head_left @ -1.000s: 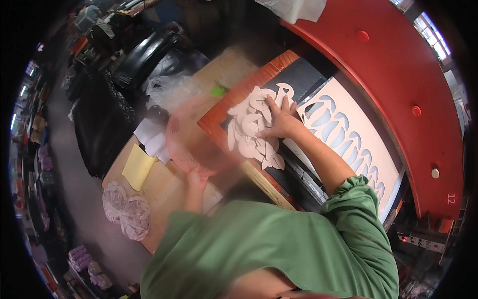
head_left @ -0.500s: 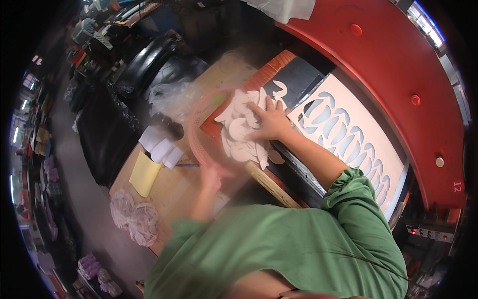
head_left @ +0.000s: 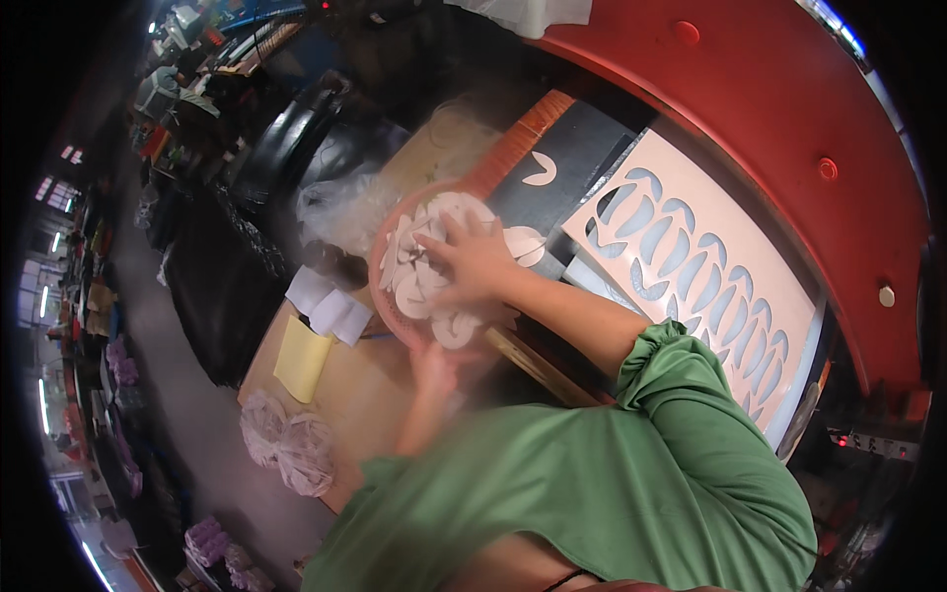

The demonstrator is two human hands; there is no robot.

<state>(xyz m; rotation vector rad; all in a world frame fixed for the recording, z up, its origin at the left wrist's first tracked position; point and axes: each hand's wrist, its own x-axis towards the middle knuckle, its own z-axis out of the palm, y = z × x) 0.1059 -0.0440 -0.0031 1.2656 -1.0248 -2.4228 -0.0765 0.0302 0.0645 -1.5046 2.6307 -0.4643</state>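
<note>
A round pink mesh basket (head_left: 379, 291) sits tilted against the dark work surface, holding a heap of pale crescent- and petal-shaped cut pieces (head_left: 406, 261). At its near rim is my left hand (head_left: 432, 373), closed on the edge and slightly blurred. My right hand (head_left: 475, 259) lies spread over the heap, palm down, fingers apart and touching the pieces. A few pieces (head_left: 525, 245) are just right of that hand, by the board's edge. Farther up, one notched piece (head_left: 540, 171) lies alone on the black board (head_left: 577, 148).
To the right, a pale sheet (head_left: 710, 178) with rows of cut-out holes lies below a large red machine beam (head_left: 760, 89). Yellow paper (head_left: 302, 360), white papers (head_left: 330, 304) and a tied plastic bag (head_left: 286, 439) are on the wooden table's left. Black sheeting (head_left: 222, 276) stands beyond.
My right hand has swept left, pushing the heap of cut pieces off the black board into the basket. The basket now sits under them, my left hand still at its rim.
</note>
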